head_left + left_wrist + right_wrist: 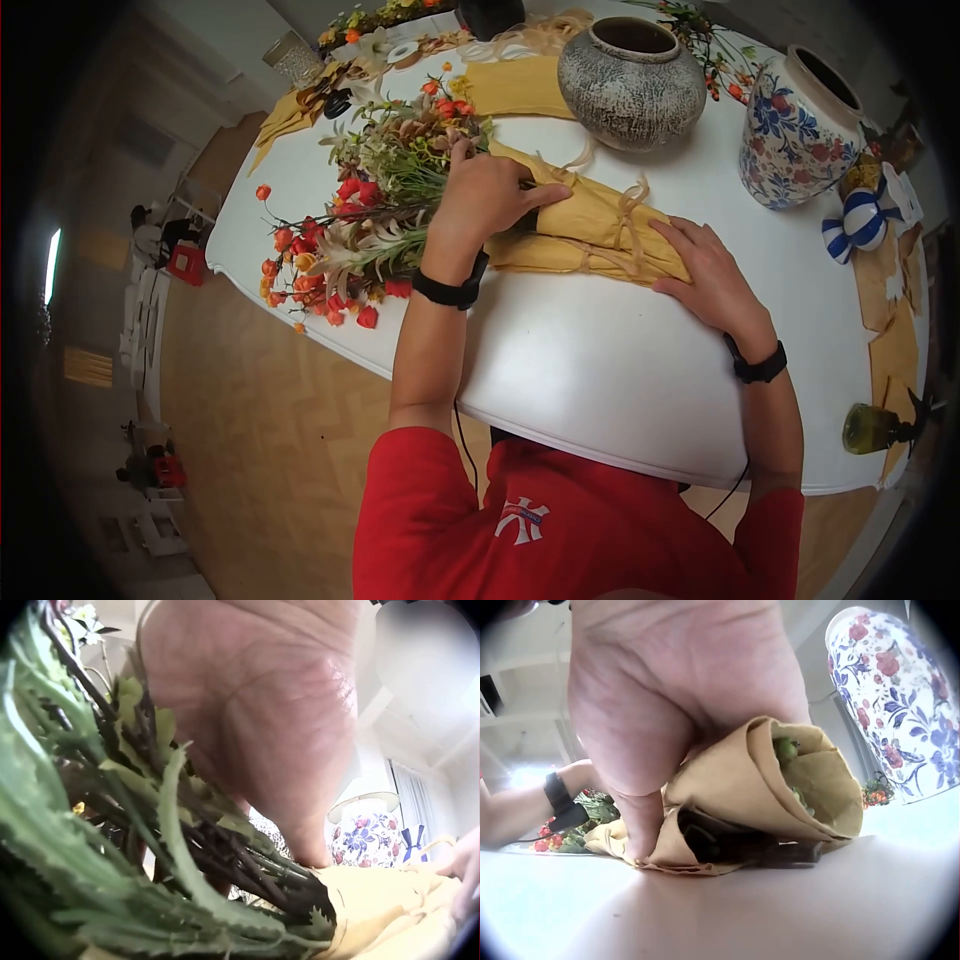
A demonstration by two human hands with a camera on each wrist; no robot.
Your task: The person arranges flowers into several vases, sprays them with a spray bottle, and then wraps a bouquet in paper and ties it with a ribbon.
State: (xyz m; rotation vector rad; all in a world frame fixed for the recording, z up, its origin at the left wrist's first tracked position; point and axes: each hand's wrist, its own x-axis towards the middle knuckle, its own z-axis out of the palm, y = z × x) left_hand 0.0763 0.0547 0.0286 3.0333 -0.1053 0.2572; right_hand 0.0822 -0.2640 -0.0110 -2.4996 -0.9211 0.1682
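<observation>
A bouquet (385,225) of red, orange and white flowers lies on the white table, its stems wrapped in yellow-tan paper (590,220) tied with ribbon. The left hand (485,198) grips the stems where they enter the paper, its thumb on the paper edge; in the left wrist view, green leaves (176,817) and dark stems pass beneath its palm. The right hand (708,275) holds the lower end of the wrap, fingers over the top and thumb at the near side. In the right wrist view, the rolled paper (727,772) has an open end with green inside.
Behind the wrap stands a round grey vase (632,85); a floral vase (800,130) is at the right. More yellow paper (520,87) lies at the back. A blue-and-white striped object (860,222) and a green bottle (868,430) are near the right edge.
</observation>
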